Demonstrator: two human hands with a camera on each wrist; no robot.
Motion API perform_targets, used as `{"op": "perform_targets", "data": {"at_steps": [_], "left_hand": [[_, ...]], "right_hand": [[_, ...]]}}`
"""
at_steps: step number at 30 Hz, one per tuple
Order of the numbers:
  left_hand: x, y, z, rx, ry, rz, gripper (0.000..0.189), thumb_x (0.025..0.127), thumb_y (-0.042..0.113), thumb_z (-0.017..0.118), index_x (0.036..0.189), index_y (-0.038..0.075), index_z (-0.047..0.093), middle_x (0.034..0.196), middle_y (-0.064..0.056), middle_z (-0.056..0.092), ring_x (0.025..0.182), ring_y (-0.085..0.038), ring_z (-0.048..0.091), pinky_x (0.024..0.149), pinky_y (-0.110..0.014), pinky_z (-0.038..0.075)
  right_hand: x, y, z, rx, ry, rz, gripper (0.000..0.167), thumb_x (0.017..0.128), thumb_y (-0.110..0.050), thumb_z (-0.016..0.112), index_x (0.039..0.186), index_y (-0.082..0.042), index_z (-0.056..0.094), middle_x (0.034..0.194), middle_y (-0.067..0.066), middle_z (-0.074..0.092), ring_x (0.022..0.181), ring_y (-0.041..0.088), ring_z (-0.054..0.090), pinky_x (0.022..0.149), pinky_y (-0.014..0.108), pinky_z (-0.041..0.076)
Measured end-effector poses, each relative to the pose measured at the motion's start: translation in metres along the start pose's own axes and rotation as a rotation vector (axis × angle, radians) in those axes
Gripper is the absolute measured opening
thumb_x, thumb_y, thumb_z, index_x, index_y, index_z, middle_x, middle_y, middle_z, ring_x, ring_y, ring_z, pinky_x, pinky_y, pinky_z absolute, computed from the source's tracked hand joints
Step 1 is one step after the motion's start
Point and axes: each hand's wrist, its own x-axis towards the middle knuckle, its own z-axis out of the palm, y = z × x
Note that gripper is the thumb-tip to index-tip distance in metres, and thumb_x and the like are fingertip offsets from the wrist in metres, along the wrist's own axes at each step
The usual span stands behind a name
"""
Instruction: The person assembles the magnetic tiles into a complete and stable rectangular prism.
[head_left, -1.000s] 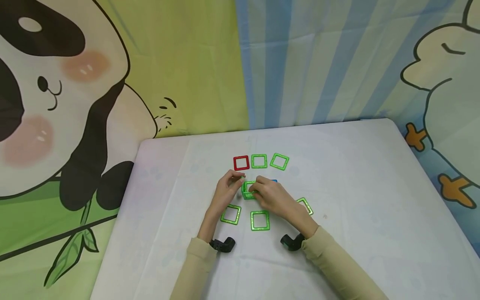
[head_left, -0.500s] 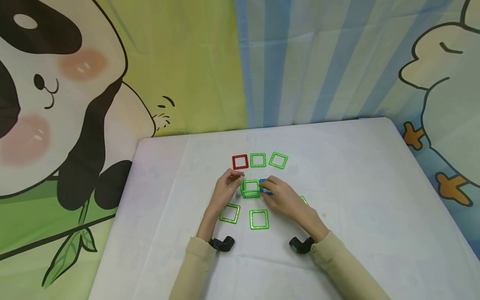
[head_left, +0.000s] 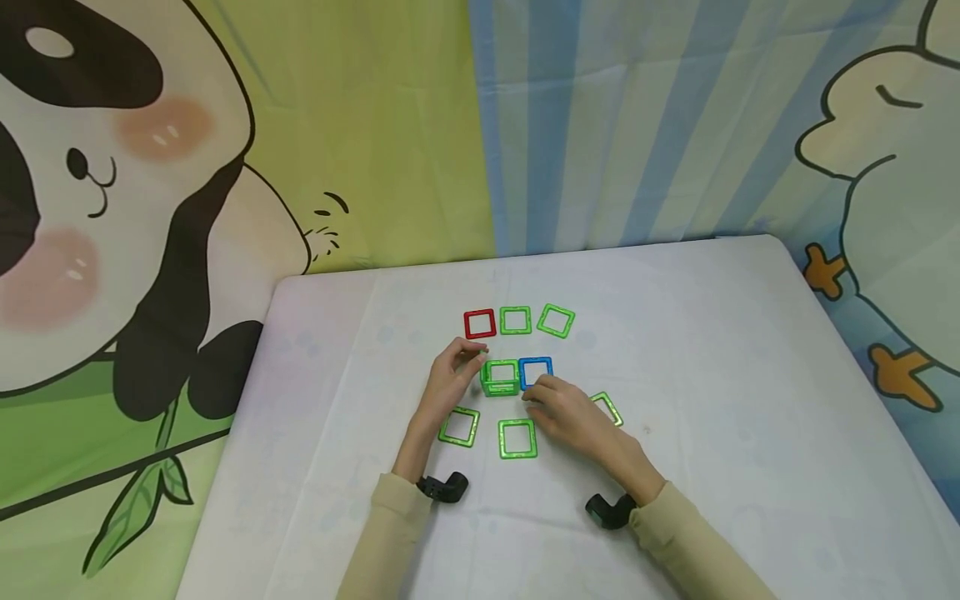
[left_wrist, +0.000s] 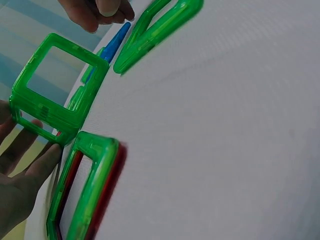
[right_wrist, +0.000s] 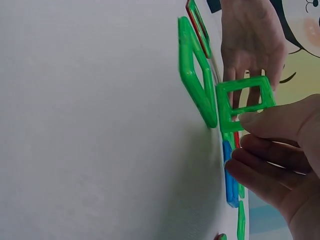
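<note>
A small cube of green magnetic tiles (head_left: 500, 385) stands mid-table, with a blue magnetic tile (head_left: 536, 360) flat against its right side. My left hand (head_left: 448, 377) is at the cube's left; in the left wrist view its thumb (left_wrist: 45, 162) meets a lower corner and the other fingers extend behind. Just right of the cube, my right hand (head_left: 566, 412) hovers by the blue tile's near edge, fingers loosely bent and holding nothing. The right wrist view has its thumb (right_wrist: 260, 124) overlapping the cube (right_wrist: 224, 102), with the blue tile (right_wrist: 230, 175) below.
Behind the cube lie a red tile (head_left: 480, 336) and two green tiles (head_left: 515, 308). Nearer me are a green tile (head_left: 456, 442) with a red edge under it, another green tile (head_left: 517, 456), and a third (head_left: 613, 408) partly behind my right hand.
My right hand has moved off the cube, rightward and toward me, passing over the blue tile and uncovering it. My left hand stays at the cube's left side.
</note>
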Motion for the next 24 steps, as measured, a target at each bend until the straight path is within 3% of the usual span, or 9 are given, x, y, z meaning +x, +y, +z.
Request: {"op": "perform_targets", "data": {"at_steps": [12,24], "left_hand": [[0.000,-0.001,0.000,0.008,-0.003,0.000,0.018,0.102,0.021,0.064,0.119,0.014,0.067,0.129,-0.006,0.068,0.133,-0.024,0.058,0.118,-0.049,0.039],[0.000,0.000,-0.001,-0.002,-0.007,-0.017,0.023,0.102,0.024,0.065,0.121,0.011,0.067,0.130,-0.007,0.068,0.132,-0.024,0.058,0.119,-0.049,0.038]], "right_hand": [[-0.009,-0.012,0.011,-0.031,-0.074,-0.038,0.021,0.087,-0.008,0.082,0.106,-0.002,0.075,0.103,0.007,0.067,0.095,0.020,0.065,0.083,0.034,0.058],[-0.009,-0.017,0.017,-0.115,-0.044,-0.034,0.008,0.089,-0.003,0.078,0.096,-0.005,0.074,0.100,0.006,0.065,0.097,0.020,0.062,0.083,0.033,0.058]]}}
